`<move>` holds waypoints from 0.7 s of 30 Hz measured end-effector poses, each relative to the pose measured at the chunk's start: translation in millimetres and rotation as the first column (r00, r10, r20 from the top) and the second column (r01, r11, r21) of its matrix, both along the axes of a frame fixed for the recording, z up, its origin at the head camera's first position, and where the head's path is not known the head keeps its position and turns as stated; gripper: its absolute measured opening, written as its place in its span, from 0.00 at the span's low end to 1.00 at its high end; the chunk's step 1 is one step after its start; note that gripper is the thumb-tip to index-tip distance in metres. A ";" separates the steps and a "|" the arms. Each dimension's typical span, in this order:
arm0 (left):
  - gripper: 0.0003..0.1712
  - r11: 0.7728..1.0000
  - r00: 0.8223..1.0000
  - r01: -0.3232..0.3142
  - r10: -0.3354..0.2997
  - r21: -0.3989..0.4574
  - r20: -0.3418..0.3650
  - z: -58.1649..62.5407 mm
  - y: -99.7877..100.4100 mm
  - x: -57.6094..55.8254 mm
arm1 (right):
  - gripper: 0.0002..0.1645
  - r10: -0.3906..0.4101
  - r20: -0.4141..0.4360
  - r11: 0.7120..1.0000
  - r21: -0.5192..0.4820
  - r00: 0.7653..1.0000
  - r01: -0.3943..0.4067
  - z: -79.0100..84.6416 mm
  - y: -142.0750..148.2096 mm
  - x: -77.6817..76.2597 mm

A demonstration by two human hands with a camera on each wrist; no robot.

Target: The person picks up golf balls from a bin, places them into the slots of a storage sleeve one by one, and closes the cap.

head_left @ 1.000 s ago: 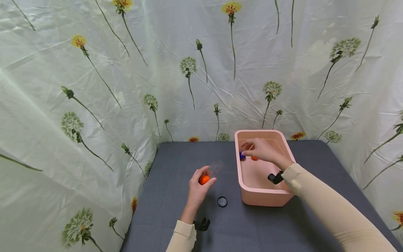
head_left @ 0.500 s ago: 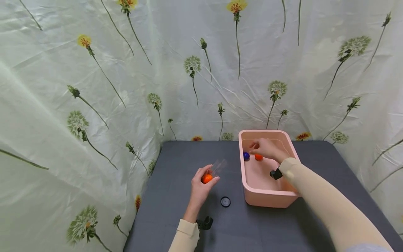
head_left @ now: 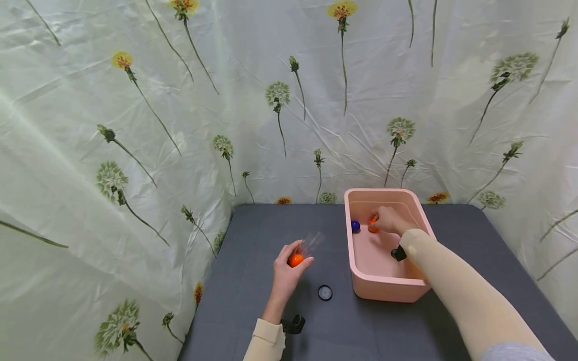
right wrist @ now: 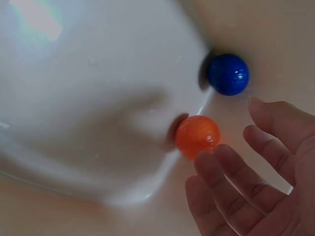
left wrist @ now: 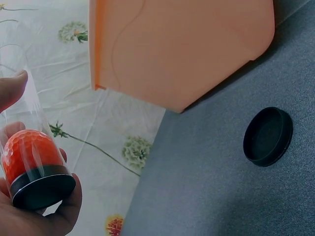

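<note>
My left hand (head_left: pixel 288 268) holds a clear tube (head_left: pixel 312 243) over the table. In the left wrist view an orange golf ball (left wrist: pixel 32 155) sits in the tube's bottom, above a black end cap (left wrist: pixel 43 187). My right hand (head_left: pixel 389 220) reaches down inside the pink bin (head_left: pixel 392 296). There its spread fingers (right wrist: pixel 211 169) come right up to a second orange ball (right wrist: pixel 197 135), overlapping its edge, while the thumb stands apart from it. A blue ball (right wrist: pixel 229 73) lies close by, against the bin's side.
A round black cap (head_left: pixel 324 293) lies on the dark grey table (head_left: pixel 266 220) between the left hand and the bin. Behind the table hangs a pale curtain (head_left: pixel 226 90) with printed dandelions.
My right hand has moved right and lower in the bin, from beside the blue ball to the orange one. The left hand keeps its hold on the tube.
</note>
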State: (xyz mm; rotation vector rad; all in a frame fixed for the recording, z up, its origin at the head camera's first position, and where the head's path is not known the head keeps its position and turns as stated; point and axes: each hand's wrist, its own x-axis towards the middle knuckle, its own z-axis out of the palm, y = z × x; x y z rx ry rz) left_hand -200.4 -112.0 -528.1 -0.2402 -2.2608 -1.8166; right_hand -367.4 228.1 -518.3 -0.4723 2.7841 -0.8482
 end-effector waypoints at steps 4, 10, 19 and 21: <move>0.26 1.000 1.000 -0.005 0.005 0.005 -0.010 11.3 -0.4 6.4 | 0.14 0.008 -0.004 0.999 0.037 1.000 -0.007 -4.8 2.9 -1.6; 0.26 1.000 1.000 -0.012 0.011 -0.011 -0.010 11.9 -1.1 6.3 | 0.21 -0.043 0.093 0.996 0.076 0.995 0.036 -13.7 8.5 -5.9; 0.27 1.000 1.000 0.002 -0.002 -0.007 -0.006 9.5 0.2 4.8 | 0.19 -0.082 0.124 0.995 0.060 0.989 0.075 -12.3 6.4 -4.5; 0.27 1.000 1.000 0.010 -0.010 -0.008 -0.004 8.9 0.7 4.7 | 0.21 -0.097 0.210 0.994 0.072 0.973 0.083 -13.4 6.0 -2.7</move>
